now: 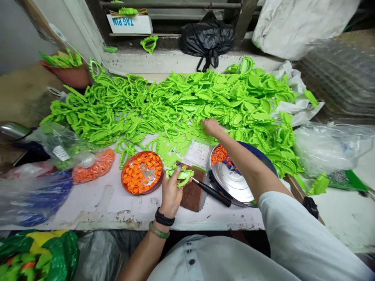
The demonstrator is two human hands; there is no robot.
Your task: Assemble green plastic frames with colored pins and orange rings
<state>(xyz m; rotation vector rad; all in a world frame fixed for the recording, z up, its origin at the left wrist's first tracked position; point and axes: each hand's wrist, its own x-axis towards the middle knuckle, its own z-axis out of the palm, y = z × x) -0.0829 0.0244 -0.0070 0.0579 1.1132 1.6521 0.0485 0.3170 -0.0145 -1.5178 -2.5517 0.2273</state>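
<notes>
The left hand [171,191] curls closely around a lime-green plastic clip [181,174], holding it just above a brown pad [191,197]. A black-handled knife [212,191] lies across the pad, its blade reaching toward the clip. The right hand [211,127] reaches onto the lime-green heap [187,102] at mid-frame; whether it grips a piece is hard to tell. An orange dish [146,191] of orange rings sits left of the pad.

Just above my left hand [172,195], a black strap [164,217] and a green bangle [158,230] circle my wrist; my pale shirt [222,261] has dark buttons [191,261] and a loose sleeve [287,230].
</notes>
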